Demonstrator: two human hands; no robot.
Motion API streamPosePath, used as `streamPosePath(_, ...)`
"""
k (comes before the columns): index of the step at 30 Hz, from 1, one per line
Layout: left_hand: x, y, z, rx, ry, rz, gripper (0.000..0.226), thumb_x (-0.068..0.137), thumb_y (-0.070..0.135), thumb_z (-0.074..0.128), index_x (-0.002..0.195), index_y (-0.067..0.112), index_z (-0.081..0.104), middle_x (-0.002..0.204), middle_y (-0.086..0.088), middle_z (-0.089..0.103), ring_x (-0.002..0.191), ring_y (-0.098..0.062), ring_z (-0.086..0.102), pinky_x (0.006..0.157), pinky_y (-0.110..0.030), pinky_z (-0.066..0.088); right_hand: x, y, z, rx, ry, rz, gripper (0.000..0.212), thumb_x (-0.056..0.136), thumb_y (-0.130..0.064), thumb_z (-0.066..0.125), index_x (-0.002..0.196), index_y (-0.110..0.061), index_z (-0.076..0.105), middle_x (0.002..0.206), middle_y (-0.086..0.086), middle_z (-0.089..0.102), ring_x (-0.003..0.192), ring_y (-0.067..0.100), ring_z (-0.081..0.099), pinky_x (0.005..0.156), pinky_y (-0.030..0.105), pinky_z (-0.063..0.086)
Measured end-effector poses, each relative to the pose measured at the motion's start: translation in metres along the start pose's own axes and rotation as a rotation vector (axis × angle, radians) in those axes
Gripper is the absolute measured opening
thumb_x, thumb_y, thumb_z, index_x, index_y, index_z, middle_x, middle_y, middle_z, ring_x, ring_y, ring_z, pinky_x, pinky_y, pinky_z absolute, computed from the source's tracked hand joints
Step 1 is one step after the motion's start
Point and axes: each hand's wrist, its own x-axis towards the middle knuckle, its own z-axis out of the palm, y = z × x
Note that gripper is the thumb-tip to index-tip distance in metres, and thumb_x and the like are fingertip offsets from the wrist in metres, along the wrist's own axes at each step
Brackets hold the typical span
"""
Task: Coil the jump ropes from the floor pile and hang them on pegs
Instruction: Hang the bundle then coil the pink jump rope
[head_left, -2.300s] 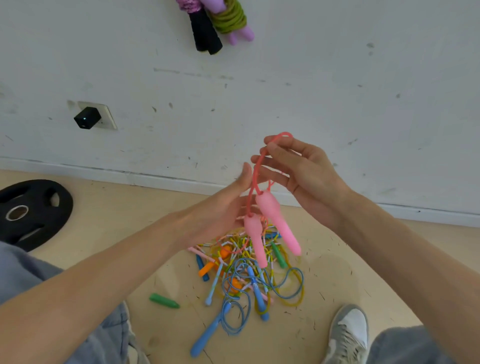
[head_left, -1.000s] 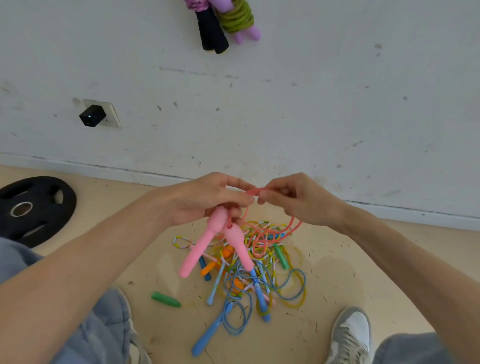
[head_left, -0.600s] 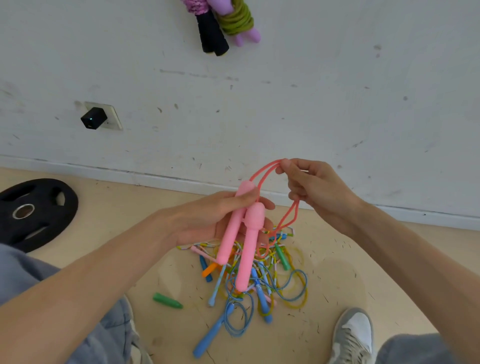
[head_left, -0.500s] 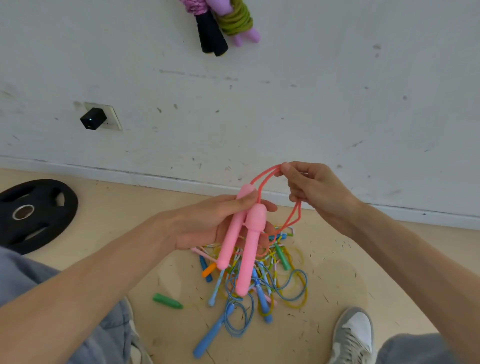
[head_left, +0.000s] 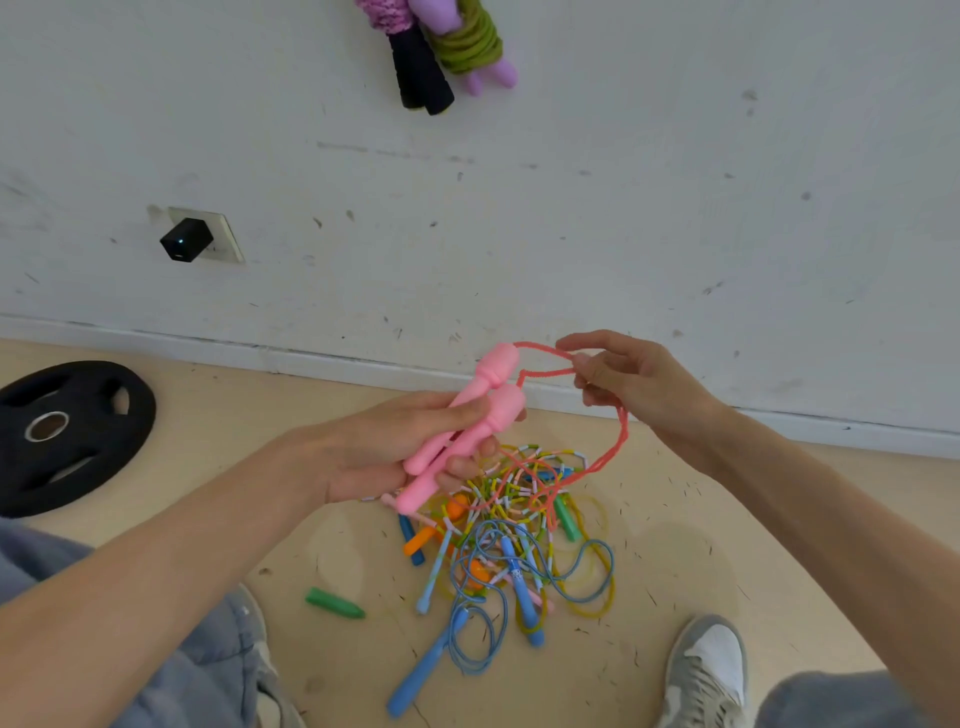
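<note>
Pink handles (head_left: 470, 415) – two, left hand (head_left: 395, 452), right hand (head_left: 631, 379) – one cord (head_left: 618, 441)

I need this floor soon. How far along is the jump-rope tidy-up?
Done: two coiled ropes hang on the wall. In hand: the left hand grips both pink handles, the right hand pinches the pink cord, uncoiled, trailing into the floor pile. Left: that tangled pile and a stray green handle.

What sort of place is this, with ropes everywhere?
Likely a gym or exercise room. A black weight plate lies on the floor, a pile of jump ropes sits near the wall, and coiled ropes hang on that wall. The left hand and right hand hold a pink jump rope.
</note>
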Motion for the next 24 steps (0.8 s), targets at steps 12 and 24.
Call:
streamPosePath(12,-0.006,0.010,-0.006,0.092,0.008,0.083,0.036,0.102,0.022,0.059,0.129,-0.002,0.058,0.097,-0.006,0.063,0.066,-0.012,0.053,0.051,-0.020,0.044,-0.008,-0.004,0.027,-0.343,-0.026,-0.339,0.030,0.092,-0.023,0.077,0.116,-0.038,0.066,0.132,-0.002,0.046,0.114,0.005,0.062,0.092,0.022,0.053)
streamPosePath(24,-0.010,0.014,0.000,0.235,0.008,-0.032,0.031,0.105,0.029,0.055,0.117,0.001,0.061,0.085,-0.005,0.064,0.058,-0.009,0.051,0.048,-0.021,0.043,-0.002,0.000,0.017,-0.346,-0.064,-0.250,0.012,0.096,-0.017,0.072,0.100,-0.024,0.081,0.093,-0.015,0.080,0.092,-0.006,0.072,0.088,0.013,0.051)
